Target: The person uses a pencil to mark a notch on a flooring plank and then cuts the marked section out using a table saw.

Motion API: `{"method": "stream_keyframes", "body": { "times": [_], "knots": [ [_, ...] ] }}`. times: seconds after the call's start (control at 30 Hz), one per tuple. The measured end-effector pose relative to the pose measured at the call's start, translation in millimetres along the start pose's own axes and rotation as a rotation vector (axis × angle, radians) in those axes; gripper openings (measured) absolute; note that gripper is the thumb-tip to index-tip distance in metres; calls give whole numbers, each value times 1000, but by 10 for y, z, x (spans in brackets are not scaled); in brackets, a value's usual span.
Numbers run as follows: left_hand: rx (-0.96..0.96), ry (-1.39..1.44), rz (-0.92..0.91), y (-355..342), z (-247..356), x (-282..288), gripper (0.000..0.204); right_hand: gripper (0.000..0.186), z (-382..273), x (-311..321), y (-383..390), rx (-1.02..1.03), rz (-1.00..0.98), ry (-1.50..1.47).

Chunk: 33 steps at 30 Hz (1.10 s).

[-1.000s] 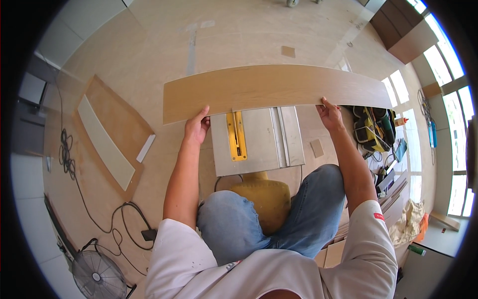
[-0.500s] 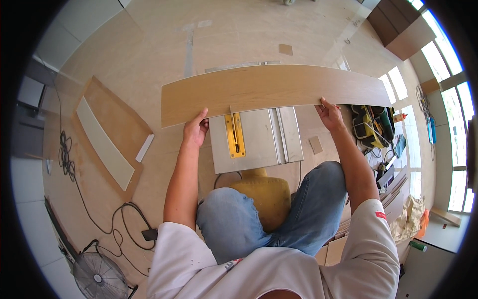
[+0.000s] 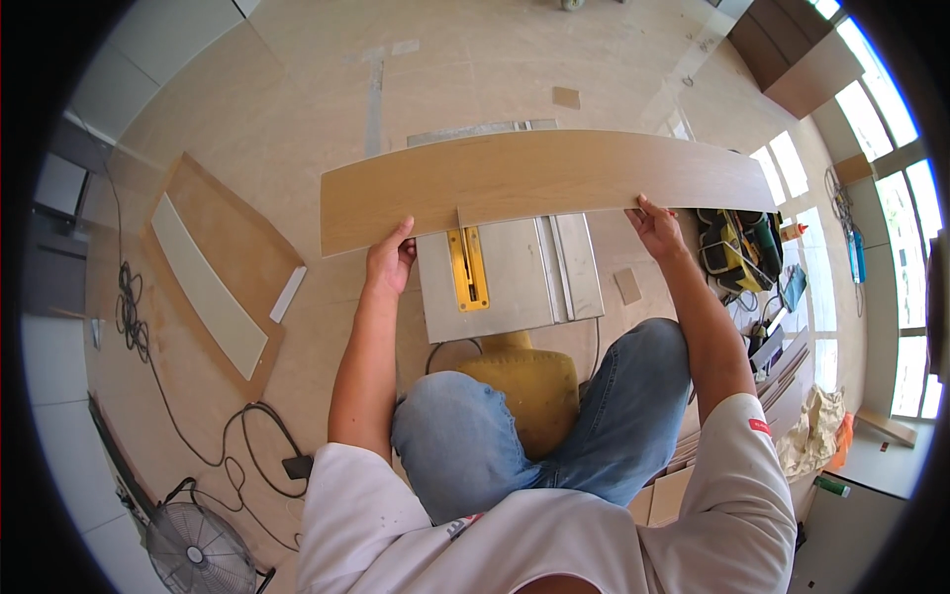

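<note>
Tan board (image 3: 554,170) is held across the far part of the saw bench (image 3: 513,282), near edge gripped between thumb and fingers by left hand (image 3: 392,255) and right hand (image 3: 657,229). Binding at the yellow insert (image 3: 460,277) could be caused by uneven pushing; tipping, by overhanging ends.

The far edge of the metal surface (image 3: 450,133), hidden a second ago, now shows beyond the long tan board (image 3: 554,173), whose left end sits slightly lower in view.
</note>
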<state>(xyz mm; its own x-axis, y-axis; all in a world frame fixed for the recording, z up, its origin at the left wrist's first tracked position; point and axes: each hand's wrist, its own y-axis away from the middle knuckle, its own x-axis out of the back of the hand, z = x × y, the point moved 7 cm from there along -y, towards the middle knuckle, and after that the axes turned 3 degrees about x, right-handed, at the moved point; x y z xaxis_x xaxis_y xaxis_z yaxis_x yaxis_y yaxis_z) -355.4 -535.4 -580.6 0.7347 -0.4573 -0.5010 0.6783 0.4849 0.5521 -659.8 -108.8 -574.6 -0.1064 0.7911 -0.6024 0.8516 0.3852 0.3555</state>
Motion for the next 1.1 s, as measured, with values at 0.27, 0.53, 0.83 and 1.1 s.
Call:
{"method": "stream_keyframes", "body": {
  "times": [0.27,0.53,0.83,1.1],
  "knots": [
    [-96,2,34,109,444,-325,21,19,-254,-152,-136,85,62,1],
    [-129,-5,41,-191,823,-156,29,23,91,-570,-302,63,90,-50],
    [-119,138,126,-335,774,491,34,18,500,-795,-412,-67,31,91],
    [-102,36,-22,-86,418,29,38,16,481,-718,-241,-46,43,87]
  ]
}}
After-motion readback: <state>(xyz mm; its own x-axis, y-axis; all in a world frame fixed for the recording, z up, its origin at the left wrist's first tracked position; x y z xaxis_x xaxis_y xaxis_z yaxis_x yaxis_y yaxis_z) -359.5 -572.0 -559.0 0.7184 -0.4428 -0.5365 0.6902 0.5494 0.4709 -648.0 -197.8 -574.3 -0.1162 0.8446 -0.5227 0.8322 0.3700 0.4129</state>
